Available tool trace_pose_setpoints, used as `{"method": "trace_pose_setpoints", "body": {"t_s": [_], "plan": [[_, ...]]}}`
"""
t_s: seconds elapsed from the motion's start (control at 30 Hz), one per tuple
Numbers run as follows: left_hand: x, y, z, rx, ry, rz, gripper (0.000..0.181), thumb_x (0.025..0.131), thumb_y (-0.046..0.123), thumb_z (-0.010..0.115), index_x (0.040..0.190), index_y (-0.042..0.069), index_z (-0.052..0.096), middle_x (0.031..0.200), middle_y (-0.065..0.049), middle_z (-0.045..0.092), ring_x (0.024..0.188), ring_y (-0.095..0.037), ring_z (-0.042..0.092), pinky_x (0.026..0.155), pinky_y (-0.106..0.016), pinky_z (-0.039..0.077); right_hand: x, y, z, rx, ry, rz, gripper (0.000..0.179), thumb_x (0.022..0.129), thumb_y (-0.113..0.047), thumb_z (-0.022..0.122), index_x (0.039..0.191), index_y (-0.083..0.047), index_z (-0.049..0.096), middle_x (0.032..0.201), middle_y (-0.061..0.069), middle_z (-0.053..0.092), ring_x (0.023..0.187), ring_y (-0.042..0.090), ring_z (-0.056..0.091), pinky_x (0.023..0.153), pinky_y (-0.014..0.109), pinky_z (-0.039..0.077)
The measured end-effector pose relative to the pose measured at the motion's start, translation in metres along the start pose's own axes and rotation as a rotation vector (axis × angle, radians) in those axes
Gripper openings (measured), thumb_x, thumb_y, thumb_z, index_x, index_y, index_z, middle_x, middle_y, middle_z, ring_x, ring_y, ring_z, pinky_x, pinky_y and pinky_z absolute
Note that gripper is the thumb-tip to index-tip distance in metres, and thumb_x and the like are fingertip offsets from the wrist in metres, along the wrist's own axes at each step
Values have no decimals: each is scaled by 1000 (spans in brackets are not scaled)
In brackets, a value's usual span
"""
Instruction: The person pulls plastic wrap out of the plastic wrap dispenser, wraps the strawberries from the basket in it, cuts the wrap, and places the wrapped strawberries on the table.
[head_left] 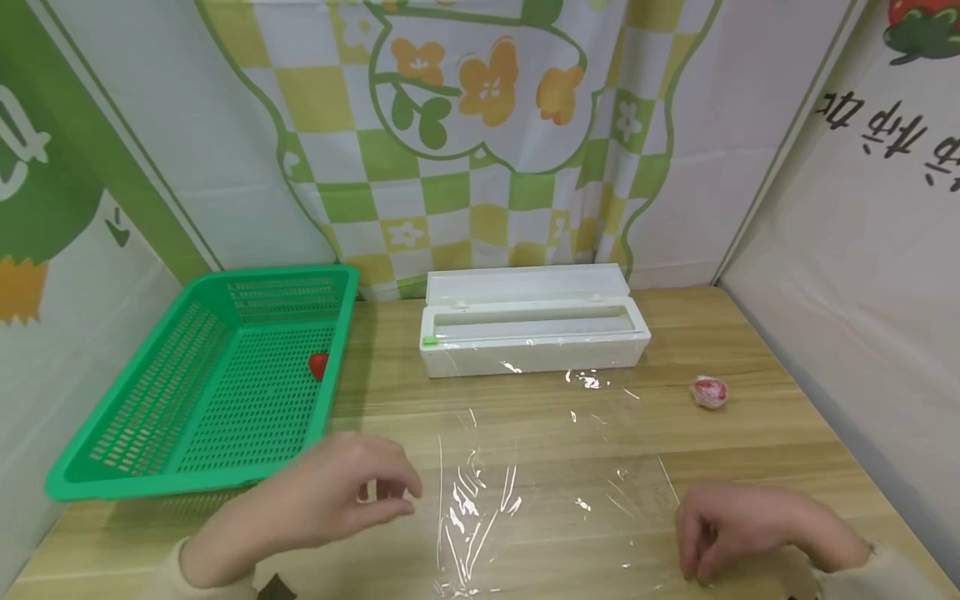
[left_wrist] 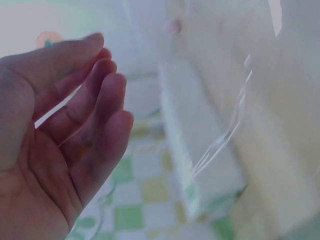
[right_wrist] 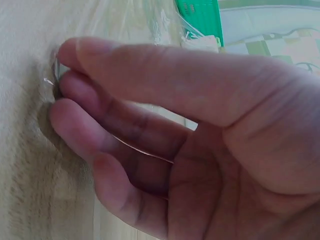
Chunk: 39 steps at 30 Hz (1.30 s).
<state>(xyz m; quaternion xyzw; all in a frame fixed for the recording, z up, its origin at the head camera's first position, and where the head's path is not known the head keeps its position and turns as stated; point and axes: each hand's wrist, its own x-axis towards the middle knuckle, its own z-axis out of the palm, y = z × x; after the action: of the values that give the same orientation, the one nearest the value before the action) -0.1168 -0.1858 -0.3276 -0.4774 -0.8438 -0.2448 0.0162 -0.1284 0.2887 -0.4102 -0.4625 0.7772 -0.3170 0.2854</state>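
A sheet of clear plastic wrap (head_left: 555, 483) stretches from the white dispenser box (head_left: 536, 357) toward me over the wooden table. Beside its left edge hovers my left hand (head_left: 345, 492), its fingers loosely bent, with a gap between thumb and fingertips. In the left wrist view that hand (left_wrist: 75, 110) holds nothing. My right hand (head_left: 742, 525) is low over the table at the sheet's right edge. Its thumb and index finger pinch the wrap, as the right wrist view shows at the fingertips (right_wrist: 75, 52). The box's lid (head_left: 525, 285) stands raised at the back.
On the left lies a green plastic basket (head_left: 341, 358) with a small red item (head_left: 318, 365) inside. A small red thing wrapped in film (head_left: 709, 392) sits on the table (head_left: 772, 433) at the right. Printed cloth (head_left: 480, 192) hangs behind the box.
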Motion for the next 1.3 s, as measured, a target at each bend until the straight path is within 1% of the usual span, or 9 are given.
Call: {"method": "trace_pose_setpoints", "body": {"t_s": [0.27,0.37,0.43,0.57,0.7,0.9,1.03,1.17,1.3], "plan": [[-1,-16,-54,137,177,-160,17,83,9,78,92,23,73,78,20,65,71,8,55,54,-13,48,5,-7,8,-77,59,52,16,64,-2,81,74,-13,76,64,-3,70,62,-20,46,51,7,46],[-2,-27,-73,179,223,-284,16,85,10,76,95,22,74,80,18,68,73,6,58,57,-17,51,5,-8,10,-106,68,87,17,62,-2,82,71,-15,76,62,-7,69,61,-19,44,50,7,45],[-2,-36,-87,209,215,-398,13,90,14,72,100,21,74,81,15,70,76,1,61,61,-21,51,6,-9,10,-121,74,109,17,61,-2,82,70,-16,76,62,-10,68,60,-18,45,50,8,45],[-1,-61,-110,251,128,-585,19,95,20,65,113,15,70,91,2,73,86,-15,66,69,-30,51,8,-11,12,-141,87,135,18,60,-3,82,68,-17,76,62,-12,68,60,-17,45,51,9,44],[3,-95,-121,231,-1,-676,29,96,20,62,122,7,65,104,-11,71,90,-24,66,73,-40,53,10,-11,13,-150,104,171,20,58,-1,81,65,-18,74,60,-13,66,59,-16,44,51,9,43],[3,-139,-120,195,-228,-739,39,97,20,60,129,-2,58,110,-22,69,94,-35,66,77,-49,55,14,-13,15,-126,116,236,24,55,6,76,61,-17,71,56,-14,61,55,-14,43,48,12,43],[4,-157,-114,87,-356,-760,45,99,20,56,134,-7,50,122,-36,60,96,-37,68,77,-46,58,15,-14,15,-140,125,266,27,55,8,73,59,-19,69,55,-20,55,54,-13,43,48,13,43],[4,-170,-106,-42,-429,-794,53,99,21,54,141,-10,40,131,-42,50,96,-30,65,73,-38,58,17,-14,17,-164,128,279,29,54,9,72,57,-20,68,54,-23,52,53,-12,42,46,12,42],[5,-177,-99,-104,-470,-829,58,100,23,53,147,-5,34,137,-38,44,100,-30,59,79,-39,58,18,-14,18,-193,132,256,29,53,9,71,55,-19,67,52,-21,52,52,-15,39,44,9,39]]}}
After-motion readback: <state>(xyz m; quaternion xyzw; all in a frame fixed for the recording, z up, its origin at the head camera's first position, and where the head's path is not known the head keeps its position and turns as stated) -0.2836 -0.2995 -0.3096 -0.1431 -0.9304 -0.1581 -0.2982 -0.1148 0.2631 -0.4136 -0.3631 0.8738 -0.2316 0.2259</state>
